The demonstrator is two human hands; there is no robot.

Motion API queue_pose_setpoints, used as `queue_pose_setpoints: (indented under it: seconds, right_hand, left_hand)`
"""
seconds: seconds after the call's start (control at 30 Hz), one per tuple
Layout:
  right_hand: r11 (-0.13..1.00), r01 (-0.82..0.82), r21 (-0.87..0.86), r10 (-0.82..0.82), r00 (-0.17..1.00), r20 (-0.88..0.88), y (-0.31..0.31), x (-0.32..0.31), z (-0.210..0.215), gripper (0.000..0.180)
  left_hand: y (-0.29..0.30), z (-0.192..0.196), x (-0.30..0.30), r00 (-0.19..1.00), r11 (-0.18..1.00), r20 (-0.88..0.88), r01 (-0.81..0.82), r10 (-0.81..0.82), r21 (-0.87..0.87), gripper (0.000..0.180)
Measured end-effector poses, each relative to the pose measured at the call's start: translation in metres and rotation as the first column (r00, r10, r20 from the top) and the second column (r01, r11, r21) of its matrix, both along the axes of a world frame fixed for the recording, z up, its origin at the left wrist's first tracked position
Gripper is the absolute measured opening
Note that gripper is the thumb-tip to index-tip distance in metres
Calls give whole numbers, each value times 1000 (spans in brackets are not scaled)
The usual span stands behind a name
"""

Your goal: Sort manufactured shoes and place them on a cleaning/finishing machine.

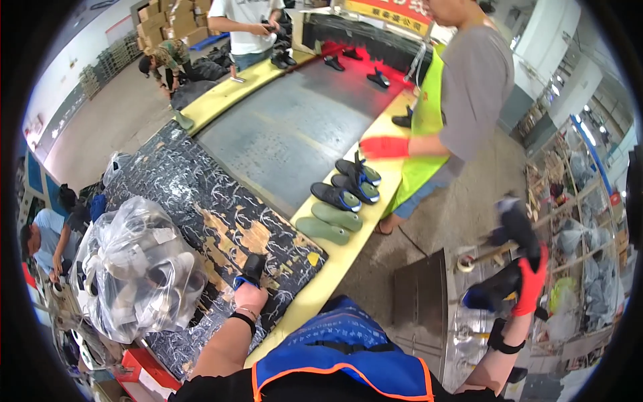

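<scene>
My bare left hand is closed around a black shoe upper with a blue edge, over the patterned, peeling table top. Out to the right, my right hand, in a red glove, grips a black shoe upper with blue trim. A second dark piece, smeared by motion, sticks up above that hand; whether it is a separate upper I cannot tell. On the yellow ledge ahead, two green shoe lasts lie beside several black shoes with green lasts inside.
A see-through plastic bag of pale shoes fills the table's left side. A co-worker in a green-yellow apron reaches a red-gloved hand over the ledge. The grey conveyor belt runs into a red-lit machine. Racks stand right.
</scene>
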State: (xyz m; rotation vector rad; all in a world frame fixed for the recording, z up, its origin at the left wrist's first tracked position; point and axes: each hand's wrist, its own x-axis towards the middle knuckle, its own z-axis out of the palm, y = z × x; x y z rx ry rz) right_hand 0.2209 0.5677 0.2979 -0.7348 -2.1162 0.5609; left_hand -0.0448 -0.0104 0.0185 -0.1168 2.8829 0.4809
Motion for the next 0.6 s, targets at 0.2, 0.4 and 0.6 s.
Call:
queue_pose_setpoints:
  seconds: [0.2,0.4,0.6]
  right_hand:
    - [702,-354,-617,703,207,681,-94,-139,-79,63]
    - [59,-428,-902,827,527,-196,-214,-321,-89,41]
    - [-149,-505,-850,540,679,-498,-270,-426,-93,27]
  left_hand:
    - [3,14,-1,991,994,109,-82,74,74,33]
    - [-3,10,3,993,988,65,-103,96,119,32]
    - [-4,-6,-2,990,989,72,-128,122,77,26]
